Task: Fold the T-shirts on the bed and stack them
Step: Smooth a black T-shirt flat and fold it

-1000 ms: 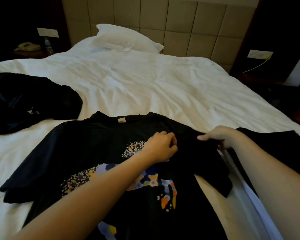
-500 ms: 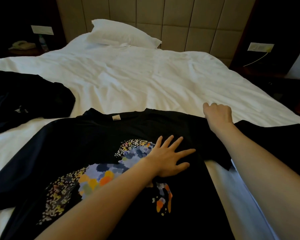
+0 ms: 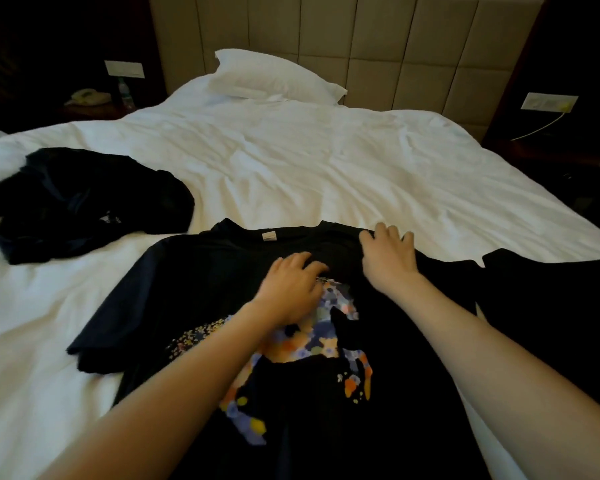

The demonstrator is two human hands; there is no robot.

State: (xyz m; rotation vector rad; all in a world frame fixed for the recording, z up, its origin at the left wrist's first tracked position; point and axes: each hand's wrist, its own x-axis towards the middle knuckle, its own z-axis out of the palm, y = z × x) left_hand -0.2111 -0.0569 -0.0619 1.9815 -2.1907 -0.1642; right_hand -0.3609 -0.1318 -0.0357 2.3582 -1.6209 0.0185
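Pressing down with loose, open fingers, the left hand (image 3: 291, 289) and right hand (image 3: 388, 261) grip nothing (the right one is by the collar). Under them, the black cotton T-shirt with a colourful print (image 3: 194, 289) lies spread on the white bed (image 3: 326, 174), near a crumpled black T-shirt (image 3: 84, 202).

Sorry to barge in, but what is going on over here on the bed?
A person has a black printed T-shirt spread out on the white bed. The left hand rests on its chest by the print, the right hand on its shoulder near the collar. It is not yet folded. A crumpled dark shirt lies further left.
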